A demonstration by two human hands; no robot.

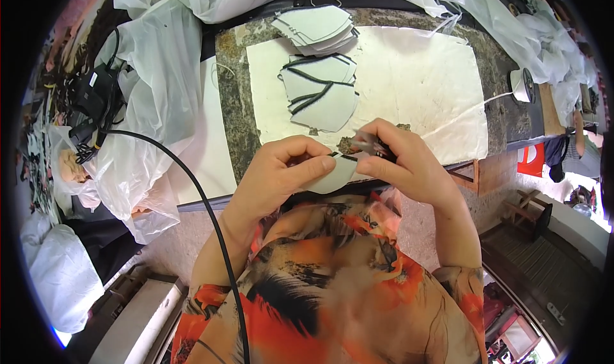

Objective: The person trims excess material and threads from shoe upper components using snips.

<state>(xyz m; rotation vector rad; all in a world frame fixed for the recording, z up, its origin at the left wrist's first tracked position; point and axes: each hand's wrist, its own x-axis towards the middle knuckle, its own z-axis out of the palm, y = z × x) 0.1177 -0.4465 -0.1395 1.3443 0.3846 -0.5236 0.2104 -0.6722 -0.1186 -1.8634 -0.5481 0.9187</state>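
Close to my body, a small white piece of material with black edging (332,180) is pinched between the thumb and fingers of my left hand (276,172). My right hand (412,162) is curled around a small dark metal tool that looks like thread snips (369,141); its thumb lies by the right edge of the white piece. Part of the tool is hidden by the fingers. Beyond my hands lie several similar white pieces with black edges (320,102), overlapping each other. Farther back is a taller stack of such pieces (318,31).
A large cream sheet (422,63) covers much of the worn, dark-mottled tabletop (233,108). At the right stands a spool of white thread (522,85). Clear plastic bags (153,76) drape the left side. A black cable (208,204) runs past my left forearm.
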